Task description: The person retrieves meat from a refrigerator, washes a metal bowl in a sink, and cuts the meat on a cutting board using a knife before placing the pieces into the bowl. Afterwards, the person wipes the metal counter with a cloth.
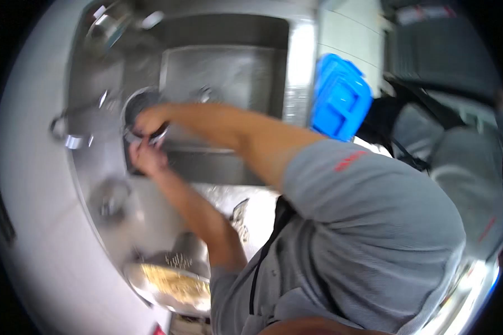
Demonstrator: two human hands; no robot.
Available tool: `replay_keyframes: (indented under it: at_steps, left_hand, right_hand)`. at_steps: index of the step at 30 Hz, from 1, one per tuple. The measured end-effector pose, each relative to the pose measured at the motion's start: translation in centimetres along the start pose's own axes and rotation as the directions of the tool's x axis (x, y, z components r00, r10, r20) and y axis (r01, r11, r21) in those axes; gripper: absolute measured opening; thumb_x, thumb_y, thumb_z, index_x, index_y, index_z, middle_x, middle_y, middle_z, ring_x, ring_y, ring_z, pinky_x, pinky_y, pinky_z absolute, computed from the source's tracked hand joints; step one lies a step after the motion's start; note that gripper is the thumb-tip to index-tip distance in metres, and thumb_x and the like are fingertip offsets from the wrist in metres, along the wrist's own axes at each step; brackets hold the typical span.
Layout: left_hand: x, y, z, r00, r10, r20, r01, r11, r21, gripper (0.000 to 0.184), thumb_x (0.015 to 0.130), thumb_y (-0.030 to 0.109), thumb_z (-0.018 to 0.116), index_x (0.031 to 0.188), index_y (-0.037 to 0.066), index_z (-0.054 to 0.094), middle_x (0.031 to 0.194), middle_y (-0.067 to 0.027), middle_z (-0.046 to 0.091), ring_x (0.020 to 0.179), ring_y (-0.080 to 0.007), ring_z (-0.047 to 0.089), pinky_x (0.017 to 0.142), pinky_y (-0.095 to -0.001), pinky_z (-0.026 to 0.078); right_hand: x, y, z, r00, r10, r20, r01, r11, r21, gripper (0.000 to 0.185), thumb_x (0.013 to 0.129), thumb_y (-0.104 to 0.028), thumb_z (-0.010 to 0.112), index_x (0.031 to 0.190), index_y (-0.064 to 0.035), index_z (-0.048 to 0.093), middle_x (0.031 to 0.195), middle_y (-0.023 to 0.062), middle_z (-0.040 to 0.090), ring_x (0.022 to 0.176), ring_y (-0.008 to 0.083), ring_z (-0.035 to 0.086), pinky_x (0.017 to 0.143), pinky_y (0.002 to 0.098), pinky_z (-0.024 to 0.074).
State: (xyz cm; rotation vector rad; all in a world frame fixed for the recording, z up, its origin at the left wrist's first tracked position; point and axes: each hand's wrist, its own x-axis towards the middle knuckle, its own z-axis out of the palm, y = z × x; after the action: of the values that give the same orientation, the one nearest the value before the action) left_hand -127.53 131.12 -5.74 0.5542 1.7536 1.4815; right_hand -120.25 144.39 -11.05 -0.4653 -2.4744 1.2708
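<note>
A round metal pot [133, 106] with dark contents or interior sits at the near-left edge of the steel sink [235, 72]. My right hand [151, 119] reaches over its rim into it, fingers curled and blurred; what they hold, if anything, is hidden. Beside the lower rim, my left hand [148, 158] is closed on the pot's edge. Both forearms come in from the lower right, and the hands are close together.
A faucet [75, 141] stands left of the pot. Metal containers [109, 28] are at the top left. A pan [140, 277] with yellowish food lies lower down. A blue plastic container [341, 97] is right of the sink. Another person's grey clothing [469, 167] shows at the right.
</note>
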Motion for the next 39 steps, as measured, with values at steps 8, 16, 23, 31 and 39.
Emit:
replay_keyframes:
  at_steps: [8, 16, 23, 31, 39]
  left_hand:
    - [0.0, -1.2, 0.3, 0.997, 0.059, -0.060, -0.059, 0.998, -0.013, 0.020, 0.084, -0.009, 0.058, 0.079, 0.006, 0.047, 0.080, -0.0044, 0.055, 0.063, -0.0145, 0.059, 0.051, -0.0377, 0.063]
    - [-1.8, 0.3, 1.5, 0.999, -0.014, -0.051, 0.008, 0.993, -0.121, 0.016, 0.084, -0.008, 0.056, 0.080, 0.005, 0.048, 0.081, -0.0053, 0.057, 0.061, -0.0144, 0.057, 0.049, -0.0365, 0.062]
    - [-0.4, 1.2, 1.6, 0.996, 0.085, -0.003, -0.084, 0.990, 0.113, 0.028, 0.083, -0.011, 0.058, 0.072, 0.007, 0.039, 0.076, -0.0030, 0.053, 0.059, -0.0118, 0.054, 0.046, -0.0322, 0.061]
    - [0.6, 0.3, 2.5, 0.991, 0.099, -0.095, -0.109, 0.989, -0.103, 0.020, 0.083, -0.009, 0.055, 0.076, 0.005, 0.042, 0.075, -0.0050, 0.053, 0.056, -0.0139, 0.056, 0.042, -0.0347, 0.058]
    - [1.8, -0.6, 0.9, 0.992, 0.111, -0.059, -0.102, 0.986, 0.132, 0.019, 0.085, -0.008, 0.055, 0.076, 0.004, 0.042, 0.073, -0.0050, 0.051, 0.057, -0.0155, 0.055, 0.047, -0.0376, 0.062]
  right_hand:
    - [-1.8, -3.1, -2.9, 0.944, 0.274, 0.184, -0.242, 0.954, -0.180, 0.029, 0.071, -0.010, 0.065, 0.099, -0.0083, 0.071, 0.101, 0.0162, 0.071, 0.101, 0.0357, 0.067, 0.086, 0.0457, 0.0523]
    - [-2.3, -2.4, -3.5, 0.892, 0.453, 0.006, -0.419, 0.829, -0.371, 0.026, 0.072, -0.008, 0.063, 0.096, -0.0053, 0.072, 0.105, 0.0201, 0.070, 0.108, 0.0359, 0.065, 0.091, 0.0473, 0.0500]
    - [-2.2, -2.9, -3.0, 0.911, 0.391, -0.131, -0.410, 0.892, -0.190, 0.034, 0.074, -0.012, 0.064, 0.107, -0.0073, 0.069, 0.109, 0.0198, 0.069, 0.109, 0.0362, 0.064, 0.091, 0.0445, 0.0510]
    - [-1.6, -2.1, -3.0, 0.948, 0.306, 0.086, -0.279, 0.932, -0.232, 0.034, 0.073, -0.016, 0.067, 0.106, -0.0070, 0.069, 0.106, 0.0186, 0.070, 0.104, 0.0375, 0.065, 0.088, 0.0470, 0.0510]
    - [4.7, -1.9, -11.1, 0.826, 0.524, -0.208, -0.545, 0.837, -0.056, 0.032, 0.079, -0.024, 0.062, 0.105, -0.0078, 0.072, 0.108, 0.0173, 0.071, 0.098, 0.0341, 0.068, 0.084, 0.0429, 0.0543]
